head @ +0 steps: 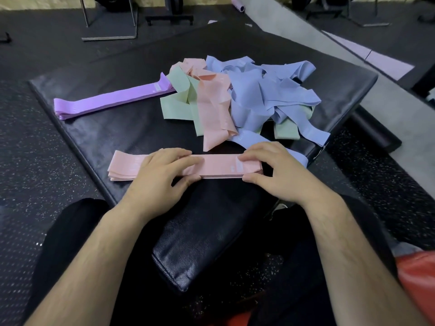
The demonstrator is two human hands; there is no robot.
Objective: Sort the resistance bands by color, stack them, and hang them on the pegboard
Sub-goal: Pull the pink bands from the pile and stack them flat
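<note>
Pink stack point(211, 167): several pink bands laid flat, one on another, in a single even strip. It lay crosswise on the near part of the black padded bench point(106, 135), right in front of the seated person.

Left hand point(162, 170): over the middle of the strip, fingers spread across the top, thumb tucked against the near edge, so the stack was pinched between them.

Right hand point(275, 170): at the strip's right end, fingertips bent onto the top, thumb on the near edge, gripping it likewise.

Purple stack point(106, 101): a second tidy strip, farther back and to the left, slanting across the bench, well apart from the pink one.

Loose heap point(259, 95): unsorted bands behind the pink stack, mostly blue, with green and pink ones tangled in. One blue end ran down under the right hand.

Rubber floor point(35, 149): dark, speckled, surrounding the bench.

Foam roller point(237, 4): pink, on the floor at the far end.

Red cloth point(416, 278): at the near right edge, nature unclear.
</note>
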